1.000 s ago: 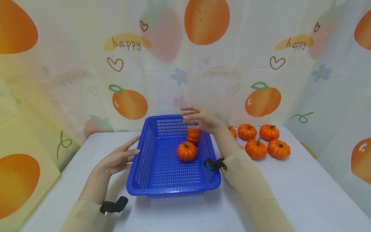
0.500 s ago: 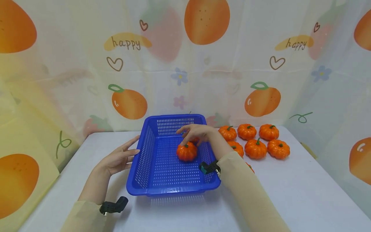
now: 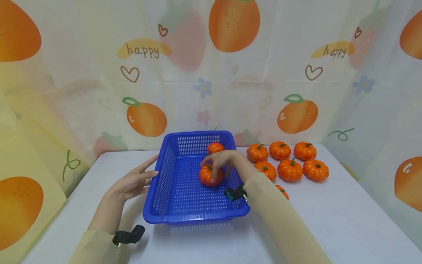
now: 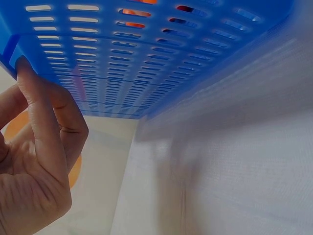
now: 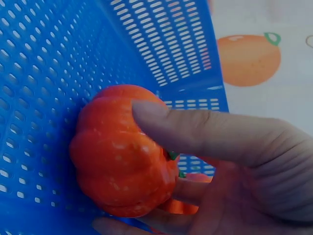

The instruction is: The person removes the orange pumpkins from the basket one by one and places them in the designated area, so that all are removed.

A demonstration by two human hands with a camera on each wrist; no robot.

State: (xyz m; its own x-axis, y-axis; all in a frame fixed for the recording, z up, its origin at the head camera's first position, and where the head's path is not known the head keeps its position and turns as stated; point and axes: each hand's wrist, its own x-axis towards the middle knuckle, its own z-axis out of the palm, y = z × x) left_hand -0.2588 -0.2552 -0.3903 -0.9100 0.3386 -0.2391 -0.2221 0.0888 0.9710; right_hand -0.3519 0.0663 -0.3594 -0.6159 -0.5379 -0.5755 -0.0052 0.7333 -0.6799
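A blue plastic basket (image 3: pixel 197 218) with slotted walls stands on the table and holds two small orange pumpkins. My right hand (image 3: pixel 221 161) reaches in over the right side and grips the nearer pumpkin (image 3: pixel 206 176), thumb on one side and fingers round the other. In the right wrist view the thumb lies across the ribbed skin of this pumpkin (image 5: pixel 117 152), near its green stem. Behind the hand sits the second pumpkin (image 3: pixel 215 147), partly hidden. My left hand (image 3: pixel 133 181) rests against the basket's left rim from outside, its fingers loosely extended.
Several more pumpkins (image 3: pixel 290 170) sit on the white table (image 3: pixel 349 216) to the right of the basket; one (image 3: pixel 282 191) is partly covered by the right sleeve. A fruit-printed curtain (image 3: pixel 184 91) hangs behind the table.
My right hand has moved from the back pumpkin down and forward onto the nearer one, and its fingers have closed round it. The back pumpkin has shifted slightly. The left hand stays at the rim.
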